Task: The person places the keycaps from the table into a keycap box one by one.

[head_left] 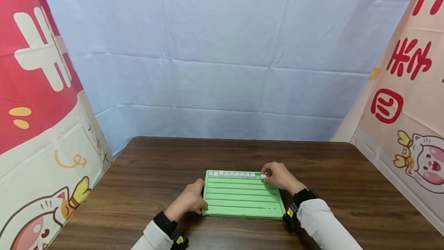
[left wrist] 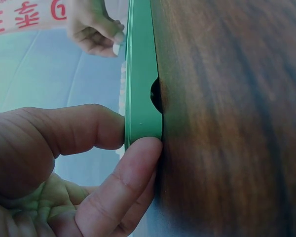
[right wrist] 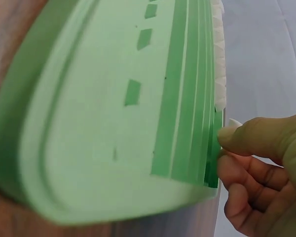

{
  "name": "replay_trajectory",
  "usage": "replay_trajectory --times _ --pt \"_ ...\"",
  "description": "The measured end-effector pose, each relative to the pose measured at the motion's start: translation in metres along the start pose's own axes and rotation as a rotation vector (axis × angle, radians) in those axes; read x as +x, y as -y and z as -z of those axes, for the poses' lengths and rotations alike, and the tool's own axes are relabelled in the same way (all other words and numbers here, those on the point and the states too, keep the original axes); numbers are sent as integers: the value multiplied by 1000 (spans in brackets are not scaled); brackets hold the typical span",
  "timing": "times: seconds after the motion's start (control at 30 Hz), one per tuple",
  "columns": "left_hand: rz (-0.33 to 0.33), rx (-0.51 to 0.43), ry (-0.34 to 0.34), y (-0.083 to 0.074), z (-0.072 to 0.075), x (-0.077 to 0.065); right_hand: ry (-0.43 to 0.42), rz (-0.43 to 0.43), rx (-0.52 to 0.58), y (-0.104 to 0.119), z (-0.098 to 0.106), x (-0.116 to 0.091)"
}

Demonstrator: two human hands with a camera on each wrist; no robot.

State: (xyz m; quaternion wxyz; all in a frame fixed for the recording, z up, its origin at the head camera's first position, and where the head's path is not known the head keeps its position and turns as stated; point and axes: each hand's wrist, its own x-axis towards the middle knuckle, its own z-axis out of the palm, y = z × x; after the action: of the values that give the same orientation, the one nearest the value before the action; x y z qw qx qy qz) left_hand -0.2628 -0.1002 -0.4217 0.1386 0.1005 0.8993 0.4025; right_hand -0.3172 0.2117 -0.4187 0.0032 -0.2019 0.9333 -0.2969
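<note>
A green grooved board (head_left: 239, 198) lies flat on the dark wooden table. Along its far groove stands a row of several small white tiles (head_left: 231, 174), ending short of the right corner. My left hand (head_left: 190, 198) holds the board's left edge; in the left wrist view its fingers (left wrist: 121, 185) press against the green side. At the far right corner, my right hand (head_left: 279, 176) pinches a single white tile (head_left: 263, 176) between thumb and fingers. The right wrist view shows that tile (right wrist: 234, 122) mostly hidden by the thumb, beside a gap in the row.
Brown wood of the table (head_left: 166, 157) surrounds the board. A pale blue cloth (head_left: 222, 49) hangs behind the table's far edge. Printed cloths with cartoon figures hang at the left (head_left: 41, 126) and right (head_left: 409, 107).
</note>
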Motion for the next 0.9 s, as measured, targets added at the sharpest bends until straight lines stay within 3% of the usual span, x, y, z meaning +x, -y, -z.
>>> replay_trajectory --times 0.9 --pt "-4 -4 -15 -1 0 0 13 -57 -27 5 -14 19"
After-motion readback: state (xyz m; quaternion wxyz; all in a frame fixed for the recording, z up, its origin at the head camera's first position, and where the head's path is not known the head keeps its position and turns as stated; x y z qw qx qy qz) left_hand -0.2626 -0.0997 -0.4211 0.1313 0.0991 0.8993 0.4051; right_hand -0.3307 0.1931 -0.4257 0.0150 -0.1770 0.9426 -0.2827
